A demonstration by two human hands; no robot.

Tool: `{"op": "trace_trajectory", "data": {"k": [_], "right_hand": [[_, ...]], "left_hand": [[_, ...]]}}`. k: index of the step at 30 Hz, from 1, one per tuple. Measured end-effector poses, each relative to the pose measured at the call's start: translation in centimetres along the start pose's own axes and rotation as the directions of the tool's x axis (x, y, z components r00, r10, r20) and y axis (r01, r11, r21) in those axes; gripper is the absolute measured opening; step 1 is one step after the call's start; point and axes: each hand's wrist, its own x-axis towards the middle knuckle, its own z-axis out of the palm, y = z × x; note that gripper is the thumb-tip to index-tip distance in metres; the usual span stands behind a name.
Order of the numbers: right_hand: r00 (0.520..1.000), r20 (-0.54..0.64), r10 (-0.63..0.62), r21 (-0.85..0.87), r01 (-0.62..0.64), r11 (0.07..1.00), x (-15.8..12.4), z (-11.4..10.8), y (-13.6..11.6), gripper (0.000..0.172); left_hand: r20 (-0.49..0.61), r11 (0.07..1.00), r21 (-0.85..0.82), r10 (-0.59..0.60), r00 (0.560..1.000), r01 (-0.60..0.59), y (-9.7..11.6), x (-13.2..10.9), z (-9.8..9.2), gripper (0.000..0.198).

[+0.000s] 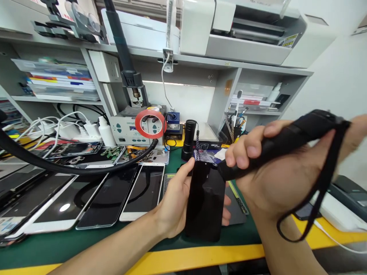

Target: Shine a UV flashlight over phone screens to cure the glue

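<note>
A black phone [205,202] with a dark, glossy face stands nearly upright in my left hand [177,202], the thumb at its left edge and fingertips showing past its right edge. My right hand [272,175] is wrapped round a black flashlight [275,147], held slanting down to the left. The flashlight's lower end is close to the phone's upper right corner. A black wrist strap [321,187] hangs in a loop from its other end. Behind the phone, a grey flat device [236,214] lies partly hidden on the green mat [174,246].
Several phones and screens [109,198] lie in a row at the left. Behind them are a rework station [130,131], red tape roll [150,124] and another black flashlight [189,139]. A black hose [63,168] crosses above the phones. A white device [338,210] is at the right.
</note>
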Motion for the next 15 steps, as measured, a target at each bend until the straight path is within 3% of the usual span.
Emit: {"op": "trace_trajectory", "data": {"k": [4, 11, 15], "right_hand": [[0.999, -0.041, -0.021, 0.057, 0.023, 0.998, 1.4, -0.2, 0.6, 0.069], [0.990, -0.054, 0.134, 0.041, -0.132, 0.990, 2.9, -0.8, 1.0, 0.065], [0.989, -0.091, 0.120, -0.006, -0.121, 0.993, 3.1, -0.8, 1.4, 0.068]], "left_hand": [[0.008, 1.000, 0.006, -0.007, 1.000, 0.007, -0.1, 0.1, 0.0, 0.080], [-0.010, 1.000, 0.010, 0.003, 1.000, -0.002, 0.1, 0.2, -0.2, 0.073], [-0.051, 0.999, 0.035, -0.030, 0.998, 0.032, 0.3, 0.2, 0.0, 0.074]]}}
